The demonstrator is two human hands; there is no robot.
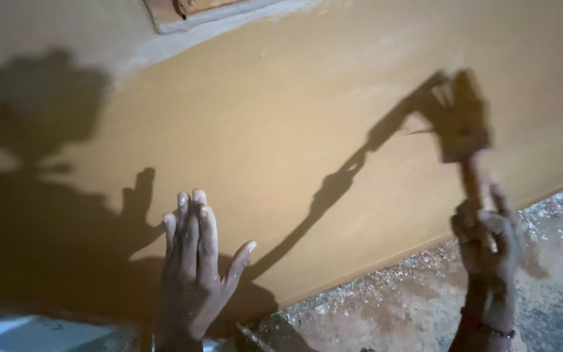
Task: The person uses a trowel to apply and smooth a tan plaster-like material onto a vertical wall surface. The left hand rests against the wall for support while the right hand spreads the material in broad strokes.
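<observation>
Two hands work at the smooth ochre-painted wall [281, 130]: the left hand [193, 267] lies open and flat on it, the right hand [487, 238] grips a blurred wooden-handled brush [464, 127] against it, so a slip could smear the paint.

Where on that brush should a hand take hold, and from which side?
Probably the narrow handle, from below, where the right hand holds it now. The brush stands upright against the tan wall, its wide blurred head on top.
</observation>
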